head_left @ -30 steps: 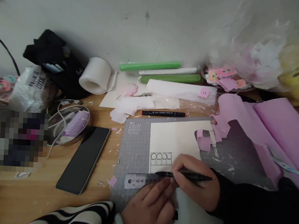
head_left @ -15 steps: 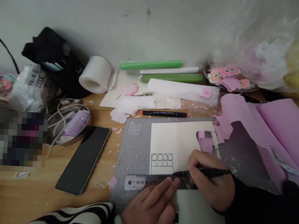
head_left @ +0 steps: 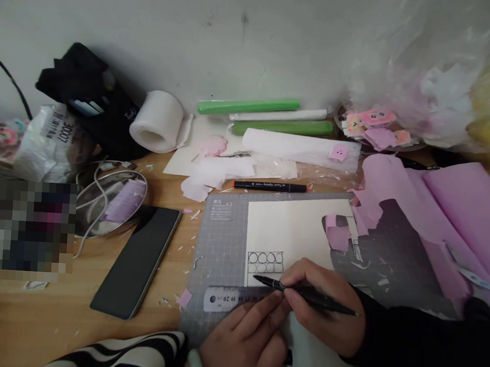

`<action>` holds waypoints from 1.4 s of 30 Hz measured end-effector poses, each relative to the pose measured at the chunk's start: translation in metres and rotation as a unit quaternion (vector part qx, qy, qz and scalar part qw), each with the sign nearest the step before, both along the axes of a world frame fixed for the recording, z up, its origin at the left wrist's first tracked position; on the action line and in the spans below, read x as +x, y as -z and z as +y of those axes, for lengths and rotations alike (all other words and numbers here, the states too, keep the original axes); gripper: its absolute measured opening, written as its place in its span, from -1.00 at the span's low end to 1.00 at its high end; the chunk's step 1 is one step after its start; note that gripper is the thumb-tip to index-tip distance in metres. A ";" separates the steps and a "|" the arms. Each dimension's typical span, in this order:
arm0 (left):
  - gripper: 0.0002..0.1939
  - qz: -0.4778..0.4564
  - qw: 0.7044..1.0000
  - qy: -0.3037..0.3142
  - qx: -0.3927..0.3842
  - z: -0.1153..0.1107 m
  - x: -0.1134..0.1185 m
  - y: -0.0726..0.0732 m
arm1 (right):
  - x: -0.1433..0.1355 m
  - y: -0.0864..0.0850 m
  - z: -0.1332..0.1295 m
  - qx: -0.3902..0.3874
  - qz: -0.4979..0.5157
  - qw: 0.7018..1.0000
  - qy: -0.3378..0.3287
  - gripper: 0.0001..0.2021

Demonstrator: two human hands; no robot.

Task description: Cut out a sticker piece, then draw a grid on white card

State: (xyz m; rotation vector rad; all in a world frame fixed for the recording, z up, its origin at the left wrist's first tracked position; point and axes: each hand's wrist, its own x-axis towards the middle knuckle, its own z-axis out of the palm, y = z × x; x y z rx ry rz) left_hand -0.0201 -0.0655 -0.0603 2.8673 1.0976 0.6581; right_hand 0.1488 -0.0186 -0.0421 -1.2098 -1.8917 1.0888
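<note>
My right hand (head_left: 325,299) is closed round a black pen (head_left: 304,295), its tip just over the cream paper (head_left: 288,225). Near the tip is a small inked grid (head_left: 265,262) of circles in boxes, at the paper's lower left corner. Across the paper's lower edge lies a metal ruler (head_left: 221,299). With fingertips bent onto it, my left hand (head_left: 246,338) presses the ruler down; its fingers touch or nearly touch the right hand. A small black end (head_left: 289,357) pokes out beside the left palm; what it belongs to is hidden.
Under the paper lies a grey cutting mat (head_left: 216,242). A phone (head_left: 136,262) and a round dish (head_left: 114,220) with a cable are to the left. Behind lie a black marker (head_left: 269,186) and green rolls (head_left: 281,126). Pink paper (head_left: 467,214) and scissors (head_left: 478,278) are on the right.
My right hand has moved left with the pen, whose tip went from the ruler's edge to just below the drawn grid. The left hand and ruler stay in place.
</note>
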 end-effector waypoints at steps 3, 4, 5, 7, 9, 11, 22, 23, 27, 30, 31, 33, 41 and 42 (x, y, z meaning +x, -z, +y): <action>-0.84 0.000 1.000 -0.004 0.000 0.001 0.000 0.000 | 0.001 0.000 0.000 -0.005 -0.010 1.000 -0.001 -0.92; -0.84 -0.002 1.000 -0.005 0.002 0.001 0.000 0.001 | 0.001 0.000 0.001 -0.005 -0.010 1.000 -0.003 -0.93; -0.84 -0.004 1.000 -0.006 0.002 0.002 0.000 0.001 | 0.001 0.000 0.001 -0.004 -0.011 1.000 -0.005 -0.93; -0.83 -0.006 1.000 -0.003 0.000 0.002 0.000 0.001 | 0.001 0.000 0.001 0.000 -0.011 1.000 -0.007 -0.93; -0.82 -0.009 1.000 -0.003 -0.004 0.001 0.000 0.001 | 0.001 0.001 0.001 0.003 -0.010 1.000 -0.010 -0.93; -0.83 -0.010 1.000 -0.007 -0.005 0.000 0.000 0.002 | 0.001 0.002 0.001 0.001 -0.006 1.000 -0.015 -0.93; -0.87 -0.011 1.000 -0.006 -0.007 -0.001 0.002 0.003 | 0.001 0.001 0.002 -0.009 0.011 0.999 -0.044 -0.95; -0.87 -0.014 1.000 -0.006 -0.007 -0.001 0.002 0.002 | 0.001 0.001 0.002 -0.007 0.011 0.999 -0.046 -0.95; -0.85 -0.026 1.000 -0.010 -0.005 -0.001 0.002 0.002 | 0.001 0.002 0.001 -0.004 0.009 0.998 -0.064 -0.94; -0.84 -0.022 1.000 -0.006 -0.007 -0.001 0.001 0.002 | 0.001 0.003 0.001 -0.004 0.021 0.997 -0.069 -0.94; -0.85 -0.020 1.000 -0.004 -0.007 -0.001 0.001 0.002 | 0.001 0.003 0.001 -0.004 0.025 0.997 -0.068 -0.95; -0.85 -0.015 1.000 0.003 -0.008 -0.001 0.000 0.002 | 0.001 0.003 0.001 -0.004 0.030 0.997 -0.068 -0.95; -0.86 -0.011 1.000 -0.006 -0.009 -0.001 0.001 0.002 | 0.002 0.003 0.000 0.002 0.011 0.999 -0.038 -0.91; -0.85 -0.013 1.000 -0.003 -0.009 -0.001 0.000 0.002 | 0.002 0.003 0.000 0.006 0.012 0.999 -0.030 -0.90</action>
